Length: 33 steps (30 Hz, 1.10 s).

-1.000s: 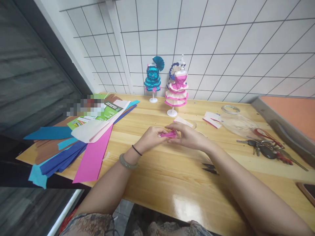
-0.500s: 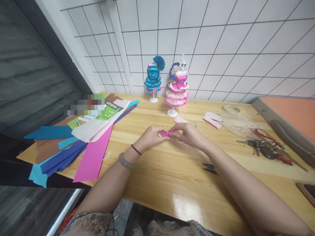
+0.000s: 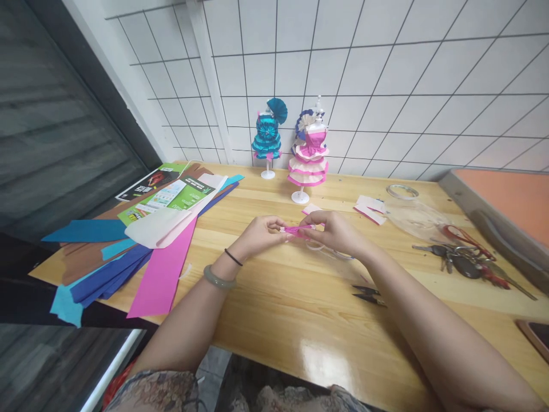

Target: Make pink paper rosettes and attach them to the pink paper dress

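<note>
At the left of the frame, a fan of coloured strips [image 3: 160, 269] in teal, brown, blue and pink covers the table; overlaps prevent an exact count. Printed sheets [image 3: 195, 195] and a pale folded sheet [image 3: 154, 228] lie on top.

At the centre, the left hand [image 3: 261, 236] pinches the left end of one pink pleated piece [image 3: 299, 231] between thumb and fingertips. The piece's long axis runs left to right across the frame, nearly level, its ends pointing at the two hands. Beyond it, in the upper middle, stand two dress forms in full view, one teal [image 3: 266, 134] and one pink and white [image 3: 307, 163], with a blue one [image 3: 300, 123] partly hidden behind the latter.

The right hand [image 3: 337, 230] pinches the piece's right end, thumb against fingers. A pale, see-through item [image 3: 317, 246] lies below it, partly covered. Right of centre are one pair of dark snips [image 3: 368, 294], partly behind the right forearm, one ring-shaped roll [image 3: 402, 191], one key bunch [image 3: 465, 265] and, at the lower right edge, one phone [image 3: 534, 336].
</note>
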Available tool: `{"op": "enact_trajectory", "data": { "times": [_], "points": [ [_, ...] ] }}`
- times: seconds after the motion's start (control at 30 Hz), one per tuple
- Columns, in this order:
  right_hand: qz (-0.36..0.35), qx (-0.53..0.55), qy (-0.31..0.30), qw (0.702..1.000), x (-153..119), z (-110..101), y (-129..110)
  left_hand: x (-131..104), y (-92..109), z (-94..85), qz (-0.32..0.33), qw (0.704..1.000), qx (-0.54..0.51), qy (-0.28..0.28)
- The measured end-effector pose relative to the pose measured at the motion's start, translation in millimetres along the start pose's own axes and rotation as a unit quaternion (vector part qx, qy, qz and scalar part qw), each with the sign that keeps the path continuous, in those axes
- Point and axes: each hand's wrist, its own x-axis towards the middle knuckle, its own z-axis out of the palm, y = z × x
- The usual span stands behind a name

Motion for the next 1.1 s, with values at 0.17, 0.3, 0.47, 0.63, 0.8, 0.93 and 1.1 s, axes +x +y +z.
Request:
{"op": "enact_trajectory", "data": {
  "times": [0.17,0.3,0.47,0.63,0.8,0.93,1.1],
  "points": [
    [-0.001,0.002,0.006,1.000,-0.2,-1.5,0.0,1.5,-3.2,-3.2,0.002,1.000,-0.021,-0.006],
    [0.003,0.011,0.015,1.000,-0.3,-2.0,-0.4,2.9,-5.2,-4.9,0.012,1.000,-0.002,0.002],
    [0.009,0.024,0.008,1.000,0.2,-2.0,-0.3,3.5,-6.1,-6.3,0.037,0.999,0.016,0.004],
    [0.028,0.064,-0.012,0.997,0.7,-4.5,2.0,5.1,-7.6,-9.8,0.034,0.999,-0.015,-0.002],
    [0.069,0.140,-0.032,0.987,0.9,-6.5,9.6,8.9,-12.5,-14.8,-0.011,0.995,-0.096,-0.007],
    [0.079,0.212,-0.046,0.973,1.0,-6.5,10.4,9.9,-13.5,-16.3,-0.018,0.994,-0.108,0.003],
    [0.071,0.224,-0.034,0.971,1.8,-7.5,7.9,9.5,-11.5,-16.5,-0.002,0.994,-0.113,0.007]
  ]
}}
